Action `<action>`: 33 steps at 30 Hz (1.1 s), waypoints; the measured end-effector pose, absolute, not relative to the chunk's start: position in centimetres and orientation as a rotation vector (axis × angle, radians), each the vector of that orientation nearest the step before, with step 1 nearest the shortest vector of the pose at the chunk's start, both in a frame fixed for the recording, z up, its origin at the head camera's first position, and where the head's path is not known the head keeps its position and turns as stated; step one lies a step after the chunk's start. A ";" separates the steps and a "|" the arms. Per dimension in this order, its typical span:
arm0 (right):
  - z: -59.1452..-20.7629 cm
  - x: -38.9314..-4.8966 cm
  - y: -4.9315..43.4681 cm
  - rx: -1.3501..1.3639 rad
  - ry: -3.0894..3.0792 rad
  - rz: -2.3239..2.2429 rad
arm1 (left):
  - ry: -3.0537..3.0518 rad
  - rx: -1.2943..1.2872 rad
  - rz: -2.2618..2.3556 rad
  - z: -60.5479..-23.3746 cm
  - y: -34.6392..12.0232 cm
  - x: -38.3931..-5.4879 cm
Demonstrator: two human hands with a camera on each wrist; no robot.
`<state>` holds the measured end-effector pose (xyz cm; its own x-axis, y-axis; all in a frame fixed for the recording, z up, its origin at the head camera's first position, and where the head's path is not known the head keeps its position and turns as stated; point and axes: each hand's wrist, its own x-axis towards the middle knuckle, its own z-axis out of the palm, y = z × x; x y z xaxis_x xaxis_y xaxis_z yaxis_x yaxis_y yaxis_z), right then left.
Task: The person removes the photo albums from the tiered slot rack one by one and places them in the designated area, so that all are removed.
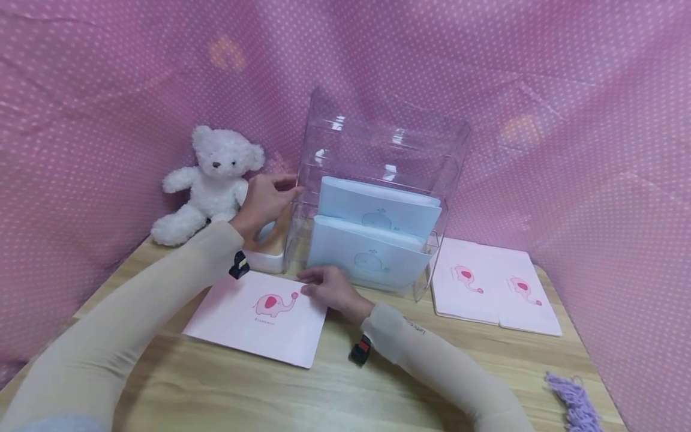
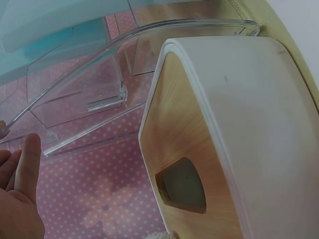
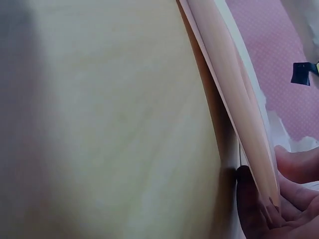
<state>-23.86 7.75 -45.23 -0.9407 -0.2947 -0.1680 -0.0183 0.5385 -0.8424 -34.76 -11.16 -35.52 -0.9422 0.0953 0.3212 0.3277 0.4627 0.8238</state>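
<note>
My left hand [image 1: 266, 203] is at the left edge of a clear plastic rack [image 1: 457, 174], thumb and fingers pinching its side. In the left wrist view, the fingertips meet the rack's clear rim at the far left. Two light blue booklets with whale drawings, an upper one [image 1: 402, 211] and a lower one [image 1: 345, 246], lean in the rack. My right hand [image 1: 336, 291] pinches the upper right corner of a pink elephant booklet [image 1: 237, 318] on the table. The right wrist view shows the thumb on one side of its pages [image 3: 244, 109] and a finger underneath.
A white box with a wooden face [image 2: 174, 119] and an opening stands beside the rack's left side. Behind it sits a white teddy bear [image 1: 213, 186]. More pink elephant booklets [image 1: 493, 306] lie at the right, and purple yarn [image 1: 577, 402] at the front right.
</note>
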 end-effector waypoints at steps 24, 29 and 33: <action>-31.6 -23.5 16.0 -0.620 2.648 -1.673 | -2.524 -0.295 -1.517 -35.4 -10.6 -34.0; -28.3 -25.7 20.2 -0.777 2.813 -1.854 | -2.525 -0.249 -1.538 -35.3 -10.7 -33.7; -27.0 -27.1 23.8 -0.771 2.881 -1.941 | -2.535 -0.203 -1.570 -35.3 -10.6 -33.5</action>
<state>-27.06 23.78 -26.98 -0.8244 -0.1150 0.5542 -0.5568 0.3405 -0.7576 -33.48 -10.60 -35.29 -0.9792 0.0347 0.2001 0.1946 0.4420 0.8756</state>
